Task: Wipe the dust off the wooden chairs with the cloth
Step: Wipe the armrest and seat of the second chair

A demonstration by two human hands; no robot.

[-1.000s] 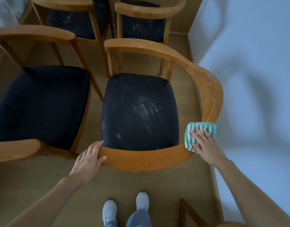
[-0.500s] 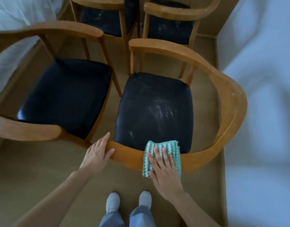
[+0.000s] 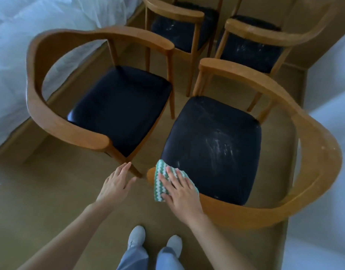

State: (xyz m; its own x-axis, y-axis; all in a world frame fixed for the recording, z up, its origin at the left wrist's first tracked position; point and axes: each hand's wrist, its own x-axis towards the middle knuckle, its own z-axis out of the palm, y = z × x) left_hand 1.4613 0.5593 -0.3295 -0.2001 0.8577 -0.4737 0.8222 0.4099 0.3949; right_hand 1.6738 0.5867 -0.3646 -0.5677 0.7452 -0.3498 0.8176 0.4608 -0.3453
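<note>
While the flat right hand (image 3: 180, 193), fingers straight, presses the green-white zigzag cloth (image 3: 159, 184) on the near armchair (image 3: 245, 215) rail's end, the left hand (image 3: 115, 184) hovers beside it, fingers loose, holding nothing. Black seat (image 3: 212, 151) is dust-streaked. Second armchair (image 3: 51, 117) stands left; third armchair (image 3: 173, 10) and fourth armchair (image 3: 265, 34) behind; white bedding (image 3: 31, 36) far left.

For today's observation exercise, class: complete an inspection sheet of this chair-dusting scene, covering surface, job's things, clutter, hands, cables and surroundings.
Surface: tan floor under the chairs.
Job's things: near right chair, its black seat streaked with dust; green-and-white cloth on its wooden rail's near left end.
Clutter: nothing seen.
Hands: right hand presses the cloth flat; left hand open, near the left chair leg.
Cables: nothing seen.
Surroundings: white bedding left, pale wall right; far left chair and far right chair, seats dusty.
</note>
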